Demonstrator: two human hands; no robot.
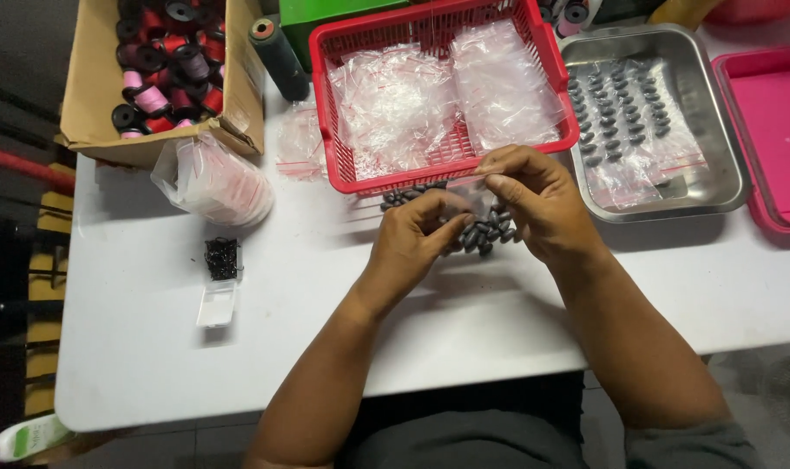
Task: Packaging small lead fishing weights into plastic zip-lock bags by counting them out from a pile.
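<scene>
A small clear plastic bag (474,193) is held between both hands over the white table (134,347). My right hand (538,200) pinches the bag's top edge. My left hand (412,239) has its fingers at the bag's mouth, closed on it. Beneath the hands lies a pile of small dark grey oval weights (486,233). A few more weights (399,196) sit just in front of the red basket (343,165), which holds several empty clear bags (395,95).
A metal tray (725,165) with bagged weights stands at the right, next to a pink tray (773,130). A cardboard box (95,104) of thread spools, a bag of pink discs (217,182), a dark thread cone (279,56) and a small open clear box of black bits (220,274) lie left.
</scene>
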